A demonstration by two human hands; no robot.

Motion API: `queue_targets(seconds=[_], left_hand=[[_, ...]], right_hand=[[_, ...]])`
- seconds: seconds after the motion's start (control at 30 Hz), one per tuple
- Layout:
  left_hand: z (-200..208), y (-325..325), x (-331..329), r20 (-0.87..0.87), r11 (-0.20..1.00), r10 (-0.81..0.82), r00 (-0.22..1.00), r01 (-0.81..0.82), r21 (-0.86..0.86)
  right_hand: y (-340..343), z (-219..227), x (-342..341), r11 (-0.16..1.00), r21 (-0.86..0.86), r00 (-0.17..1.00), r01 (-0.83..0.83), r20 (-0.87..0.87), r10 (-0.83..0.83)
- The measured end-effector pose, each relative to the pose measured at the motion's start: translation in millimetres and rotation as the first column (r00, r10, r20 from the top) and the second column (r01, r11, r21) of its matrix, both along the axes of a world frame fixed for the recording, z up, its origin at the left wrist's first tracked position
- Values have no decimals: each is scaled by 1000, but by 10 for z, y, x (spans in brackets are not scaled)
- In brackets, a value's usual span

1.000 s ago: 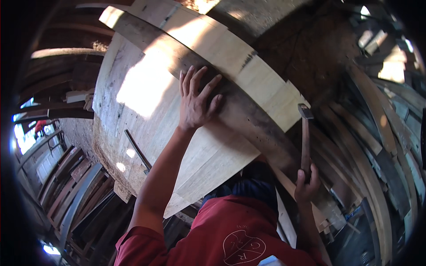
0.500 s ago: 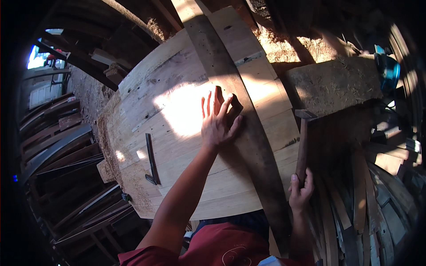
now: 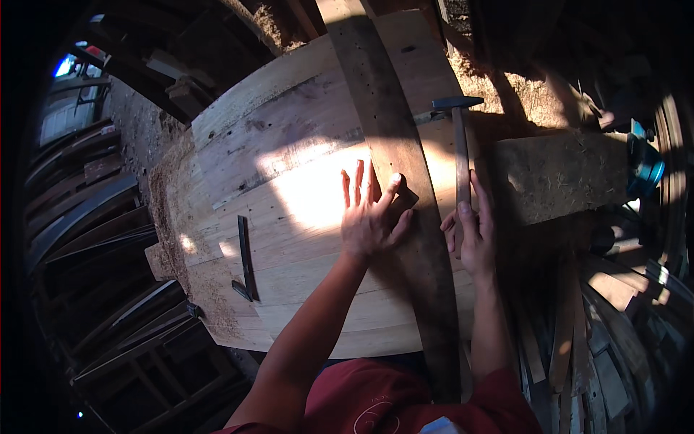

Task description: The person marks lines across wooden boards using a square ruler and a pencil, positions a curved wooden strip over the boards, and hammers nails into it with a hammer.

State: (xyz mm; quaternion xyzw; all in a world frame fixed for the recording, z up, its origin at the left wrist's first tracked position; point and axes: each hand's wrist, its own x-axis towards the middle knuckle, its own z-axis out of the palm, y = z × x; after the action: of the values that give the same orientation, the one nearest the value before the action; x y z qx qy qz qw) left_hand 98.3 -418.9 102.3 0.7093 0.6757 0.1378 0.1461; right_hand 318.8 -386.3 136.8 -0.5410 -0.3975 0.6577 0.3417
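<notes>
My left hand lies spread, fingers apart, on a wide panel of joined planks; its thumb side reaches the edge of a long dark board. That board runs across the panel from the far side down to my body. To its right, my right hand grips the wooden handle of a hammer. The hammer is raised with its metal head pointing away from me, over the panel's right edge. A dark try square rests on the panel left of my left forearm.
Sawdust covers the panel's left edge. A thick timber block stands on the right, with a teal power tool at its end. Wood offcuts are piled at lower right. Stacked dark boards fill the left side.
My right hand has brought the hammer up and away from my body, to beside the long board. The left hand keeps its place on the panel, while the view has shifted slightly.
</notes>
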Motion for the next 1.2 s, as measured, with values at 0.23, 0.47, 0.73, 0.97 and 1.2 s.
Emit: queue_targets(seconds=[0.23, 0.47, 0.73, 0.97, 1.2], left_hand=[[10, 5, -23, 23, 1000, 3, 1000, -3, -21], [23, 21, -53, 18, 999, 21, 1000, -22, 28], [19, -1, -52, 58, 1000, 21, 998, -22, 20], [18, -24, -35, 64, 999, 18, 998, -19, 26], [-67, -5, -41, 24, 991, 19, 1000, -22, 130]], right_hand=[[218, 79, -150, 987, -115, 991, -115, -89, 105], [505, 22, -431, 938, 273, 931, -216, 347, 113], [1279, -387, -1043, 450, 799, 796, -399, 545, -262], [1181, -234, -1003, 490, 797, 807, -354, 525, -271], [-179, 219, -30, 703, 658, 798, -272, 562, -217]])
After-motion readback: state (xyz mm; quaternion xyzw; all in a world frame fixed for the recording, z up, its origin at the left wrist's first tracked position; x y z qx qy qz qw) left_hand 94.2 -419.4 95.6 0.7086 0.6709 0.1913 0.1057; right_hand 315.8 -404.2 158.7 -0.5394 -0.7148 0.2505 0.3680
